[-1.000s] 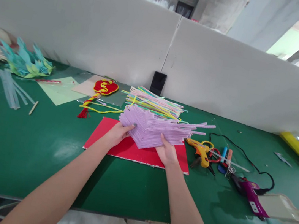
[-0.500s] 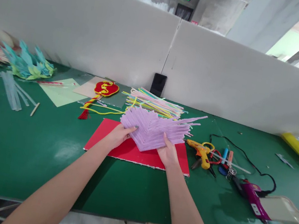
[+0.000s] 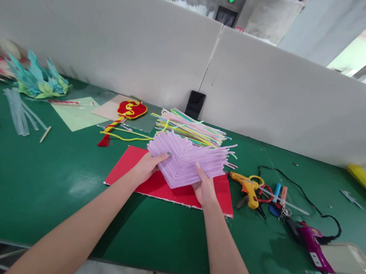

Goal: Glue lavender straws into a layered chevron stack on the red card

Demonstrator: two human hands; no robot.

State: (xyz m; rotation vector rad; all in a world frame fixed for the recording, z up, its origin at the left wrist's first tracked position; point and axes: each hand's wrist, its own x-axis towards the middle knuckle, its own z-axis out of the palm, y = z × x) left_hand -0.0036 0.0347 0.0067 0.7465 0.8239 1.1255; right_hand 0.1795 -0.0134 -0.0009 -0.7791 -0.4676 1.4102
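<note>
A lilac piece made of pipe cleaners (image 3: 180, 162) in close V-shaped rows is held up between my two hands. Its rows meet in a point toward me, and loose ends fan out at the upper right. My left hand (image 3: 149, 166) pinches its left side, thumb on top and fingers underneath, partly hidden. On the lower right edge, my right hand (image 3: 204, 188) grips it the same way. Beneath the piece lies a red board (image 3: 166, 194). Behind it is a pile of pastel pipe cleaners (image 3: 195, 127).
To the right lie a yellow glue gun (image 3: 247, 186), red-handled scissors (image 3: 267, 194) and a purple corded tool (image 3: 315, 250). A black phone (image 3: 194, 105) leans on the partition. At left are a red-and-yellow tasselled ornament (image 3: 131, 110), pale green paper (image 3: 79, 114) and glue sticks (image 3: 19, 113).
The long loose ends at the lilac piece's upper right now reach less far out. Both hands keep their hold, and the view has shifted slightly.
</note>
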